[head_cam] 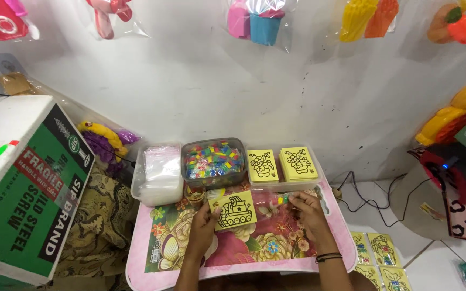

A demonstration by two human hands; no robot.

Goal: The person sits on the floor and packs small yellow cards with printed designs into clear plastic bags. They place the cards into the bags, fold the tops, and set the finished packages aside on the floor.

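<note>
My left hand holds a yellow card with a black ship outline by its left edge, above a small pink floral table. My right hand rests on the table to the card's right, fingertips pinched on small coloured pieces. Just beyond my hands are a clear tub of several small multicoloured packets and a tray with two stacks of yellow outline cards.
A clear tub of plastic bags stands at the table's back left. A green and white cardboard box sits on the left. More yellow cards lie on the floor at right, beside cables. Bagged toys hang on the wall.
</note>
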